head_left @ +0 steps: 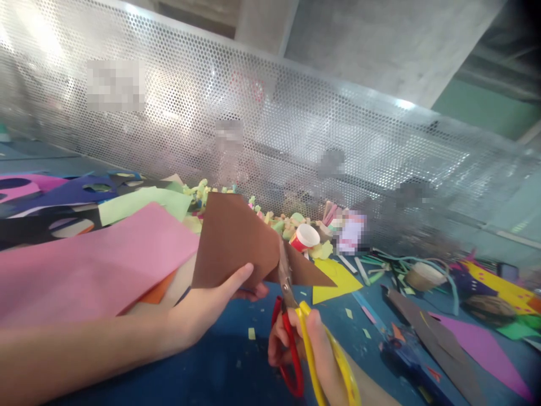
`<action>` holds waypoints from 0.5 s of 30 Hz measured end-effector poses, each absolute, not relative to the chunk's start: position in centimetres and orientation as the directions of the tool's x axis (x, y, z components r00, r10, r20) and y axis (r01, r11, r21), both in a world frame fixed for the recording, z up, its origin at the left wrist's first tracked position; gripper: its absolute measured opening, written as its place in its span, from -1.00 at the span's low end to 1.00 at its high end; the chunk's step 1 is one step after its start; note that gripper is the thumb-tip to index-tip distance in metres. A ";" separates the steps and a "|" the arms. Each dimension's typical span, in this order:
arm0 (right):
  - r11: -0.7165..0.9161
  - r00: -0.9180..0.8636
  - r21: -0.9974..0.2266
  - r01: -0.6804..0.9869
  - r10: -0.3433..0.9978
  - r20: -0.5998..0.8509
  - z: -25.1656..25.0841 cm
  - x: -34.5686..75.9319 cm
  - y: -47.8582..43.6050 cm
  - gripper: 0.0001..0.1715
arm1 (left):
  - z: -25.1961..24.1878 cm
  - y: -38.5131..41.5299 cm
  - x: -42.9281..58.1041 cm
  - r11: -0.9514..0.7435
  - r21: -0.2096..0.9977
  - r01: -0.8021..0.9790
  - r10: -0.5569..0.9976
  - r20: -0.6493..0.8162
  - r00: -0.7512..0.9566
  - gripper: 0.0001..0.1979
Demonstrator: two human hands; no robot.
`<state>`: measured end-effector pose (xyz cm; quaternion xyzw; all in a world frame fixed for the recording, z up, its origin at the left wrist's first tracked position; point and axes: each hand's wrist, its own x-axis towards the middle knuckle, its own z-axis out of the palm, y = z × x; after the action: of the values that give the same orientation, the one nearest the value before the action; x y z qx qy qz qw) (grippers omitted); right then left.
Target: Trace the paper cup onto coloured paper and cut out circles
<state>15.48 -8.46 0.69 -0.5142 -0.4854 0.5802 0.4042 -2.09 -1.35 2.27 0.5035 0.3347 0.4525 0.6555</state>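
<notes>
A sheet of brown paper (232,242) is held up over the blue table, its lower edge between the thumb and fingers of my left hand (228,290). My right hand (313,338) grips a pair of scissors (286,285) with one red and one yellow handle. Their blades point upward and sit at the paper's right side, where a pointed flap (306,268) sticks out to the right. Part of the blades is hidden by the paper. A yellow paper piece (336,279) lies just behind the flap.
Pink paper (139,254) and cut coloured sheets lie on the left. A red-and-white cup (307,237) tilts behind the brown paper. A blue glue gun (412,361), grey and purple paper pieces lie at right. A perforated metal screen (270,129) stands behind the table.
</notes>
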 end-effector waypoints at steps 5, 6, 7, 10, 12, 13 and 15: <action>-0.160 -0.137 -0.986 0.052 0.977 -0.166 1.1 15.5 -8.5 -0.17 | 2.8 -1.4 -2.2 0.051 0.981 -0.187 0.924 0.025 0.383 -0.66; -0.150 -0.138 -0.987 0.059 0.978 -0.157 1.0 15.6 -8.5 -0.17 | 2.7 -1.3 -2.3 0.039 0.983 -0.181 0.921 0.035 0.388 -0.66; -0.142 -0.137 -0.988 0.061 0.979 -0.149 0.9 15.6 -8.4 -0.17 | 2.7 -1.3 -2.3 0.026 0.984 -0.177 0.920 0.046 0.390 -0.65; -0.138 -0.132 -0.989 0.048 0.981 -0.144 0.6 15.5 -8.3 -0.17 | 2.6 -1.1 -2.4 -0.013 0.989 -0.146 0.916 0.071 0.396 -0.64; -0.141 -0.130 -0.989 0.043 0.981 -0.145 0.4 15.4 -8.2 -0.17 | 2.7 -1.2 -2.5 -0.036 0.995 -0.094 0.913 0.071 0.401 -0.62; -0.141 -0.128 -0.989 0.040 0.981 -0.145 0.4 15.4 -8.2 -0.16 | 2.8 -1.2 -2.6 -0.047 0.997 -0.059 0.913 0.067 0.403 -0.61; -0.140 -0.122 -0.990 0.028 0.982 -0.142 0.2 15.4 -8.1 -0.16 | 3.0 -1.3 -2.7 -0.062 0.998 0.002 0.914 0.056 0.403 -0.59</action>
<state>15.42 -8.06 0.22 -0.5069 -0.4981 0.5595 0.4264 -2.66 -1.33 3.01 0.6107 0.3748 0.3978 0.5730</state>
